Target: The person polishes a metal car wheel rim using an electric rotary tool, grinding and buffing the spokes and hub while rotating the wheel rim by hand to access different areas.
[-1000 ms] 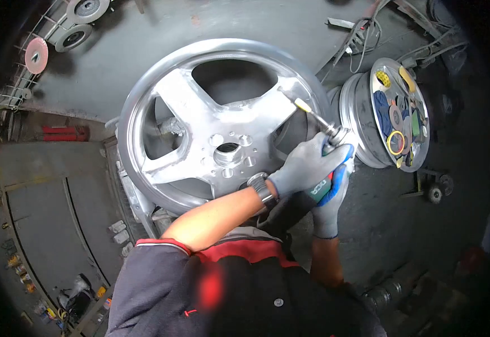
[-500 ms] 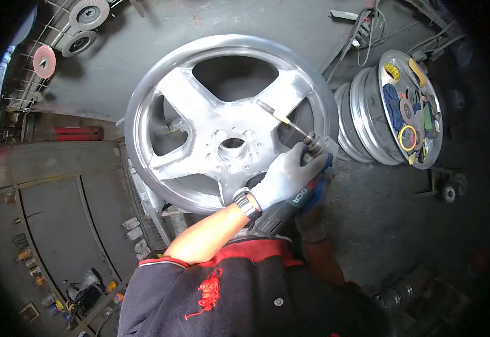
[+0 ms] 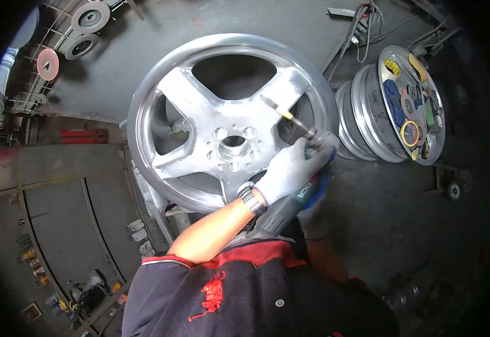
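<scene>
Gloved in white, my left hand (image 3: 290,171) is closed around the front part of a dark die grinder (image 3: 278,222), a watch on its wrist. My right hand (image 3: 314,220), in a glove with blue on it, grips the grinder from its far right side. It lies in shadow and most of its fingers are hidden. The grinder's thin shaft, with a yellow band and a grey tip (image 3: 268,103), points up and left over a spoke of the silver alloy wheel (image 3: 186,106). I cannot tell whether the tip touches the metal.
To the right, stacked rims (image 3: 363,115) carry a tray-like disc with a yellow tape roll (image 3: 409,133), abrasive discs and cloths. Abrasive flap discs (image 3: 90,18) hang on a wire rack at upper left. Cables (image 3: 363,28) hang at upper right. Small parts lie at lower left.
My left thumb and fingers have closed further around the front of the grinder. The tool tip has shifted only slightly over the spoke. The whole view has moved a little.
</scene>
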